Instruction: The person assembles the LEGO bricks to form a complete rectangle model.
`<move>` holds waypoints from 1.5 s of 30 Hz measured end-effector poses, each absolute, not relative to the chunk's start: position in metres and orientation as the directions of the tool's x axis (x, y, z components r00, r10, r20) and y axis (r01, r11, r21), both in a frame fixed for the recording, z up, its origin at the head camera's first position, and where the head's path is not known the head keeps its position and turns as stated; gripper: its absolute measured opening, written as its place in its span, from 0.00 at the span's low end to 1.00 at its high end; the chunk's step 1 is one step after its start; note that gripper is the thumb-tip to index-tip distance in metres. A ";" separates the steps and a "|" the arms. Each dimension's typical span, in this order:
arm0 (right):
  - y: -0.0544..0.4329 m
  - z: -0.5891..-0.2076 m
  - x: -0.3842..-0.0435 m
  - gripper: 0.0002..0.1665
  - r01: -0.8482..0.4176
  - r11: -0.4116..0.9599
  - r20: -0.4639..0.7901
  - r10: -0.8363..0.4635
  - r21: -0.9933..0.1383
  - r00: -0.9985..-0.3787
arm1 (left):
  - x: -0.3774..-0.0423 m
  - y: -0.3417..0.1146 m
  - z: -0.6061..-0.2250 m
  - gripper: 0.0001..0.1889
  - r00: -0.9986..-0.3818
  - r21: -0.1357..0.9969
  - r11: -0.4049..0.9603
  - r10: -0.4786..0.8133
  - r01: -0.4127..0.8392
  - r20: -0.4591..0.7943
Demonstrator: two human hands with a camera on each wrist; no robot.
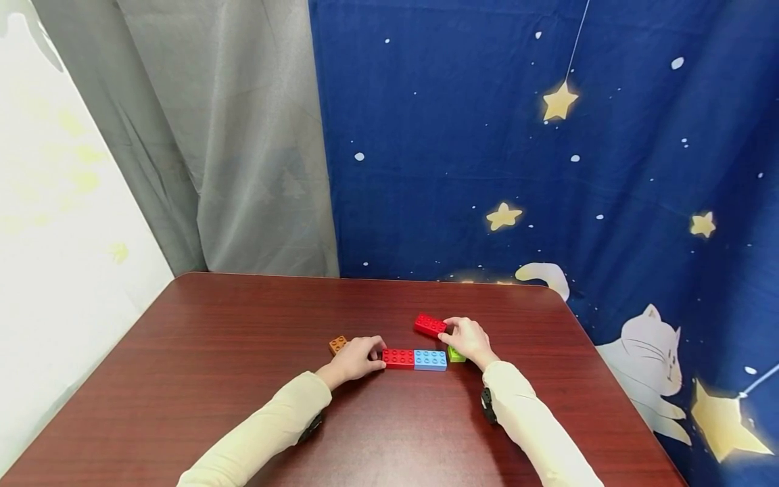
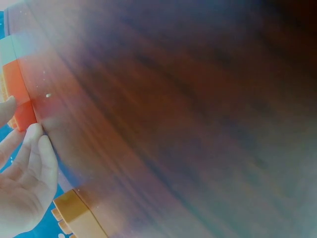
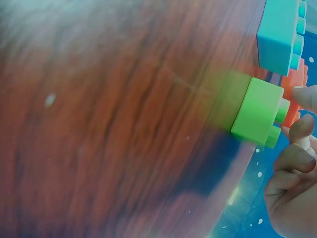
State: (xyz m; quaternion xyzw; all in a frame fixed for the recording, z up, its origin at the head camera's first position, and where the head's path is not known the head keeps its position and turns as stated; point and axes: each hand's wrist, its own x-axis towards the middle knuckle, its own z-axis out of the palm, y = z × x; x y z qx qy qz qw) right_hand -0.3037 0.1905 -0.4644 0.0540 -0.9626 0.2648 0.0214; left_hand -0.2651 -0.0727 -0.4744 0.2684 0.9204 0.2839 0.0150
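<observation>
On the table, a red toy building brick (image 1: 398, 359) lies end to end with a light blue brick (image 1: 430, 360). The left hand (image 1: 358, 358) holds the left end of that red brick, thumb and fingertips at its corners. Farther back, the right hand (image 1: 467, 338) pinches a second red brick (image 1: 429, 325) by its right end. Below the right hand, a small green brick (image 3: 258, 111) sits just right of the blue one, partly hidden in the head view. An orange-brown brick (image 1: 337, 344) lies behind the left hand, partly covered by it.
The dark red wooden table (image 1: 243, 325) reaches back to a grey curtain (image 1: 268, 135) and a blue star-patterned curtain (image 1: 438, 135). A white patterned cloth (image 1: 61, 237) hangs along the left side. Both sleeves carry a dark wrist device.
</observation>
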 end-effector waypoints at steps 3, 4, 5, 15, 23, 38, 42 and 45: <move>0.194 -0.464 -0.302 0.22 -0.128 0.852 0.076 -0.104 -0.508 -0.992 | -0.264 -0.073 -0.474 0.13 -0.854 0.530 0.693 0.505 0.488 0.127; 0.195 -0.464 -0.301 0.22 -0.133 0.850 0.079 -0.107 -0.510 -0.991 | -0.264 -0.073 -0.474 0.13 -0.853 0.530 0.691 0.506 0.491 0.129; 0.196 -0.464 -0.300 0.22 -0.140 0.849 0.084 -0.112 -0.510 -0.990 | -0.264 -0.074 -0.474 0.13 -0.852 0.530 0.690 0.507 0.493 0.131; 0.205 -0.461 -0.294 0.22 -0.184 0.838 0.102 -0.154 -0.514 -0.983 | -0.265 -0.073 -0.474 0.13 -0.853 0.530 0.692 0.506 0.490 0.129; 0.209 -0.458 -0.290 0.21 -0.210 0.829 0.114 -0.176 -0.519 -0.978 | -0.265 -0.073 -0.474 0.13 -0.849 0.517 0.693 0.509 0.503 0.143; 0.211 -0.452 -0.277 0.21 -0.259 0.807 0.145 -0.215 -0.531 -0.966 | -0.265 -0.074 -0.474 0.12 -0.849 0.521 0.690 0.507 0.502 0.145; 0.212 -0.451 -0.275 0.20 -0.278 0.805 0.158 -0.229 -0.523 -0.961 | -0.266 -0.074 -0.475 0.12 -0.850 0.521 0.692 0.506 0.500 0.145; 0.213 -0.451 -0.273 0.20 -0.289 0.801 0.165 -0.238 -0.525 -0.957 | -0.266 -0.074 -0.475 0.12 -0.851 0.521 0.692 0.506 0.500 0.145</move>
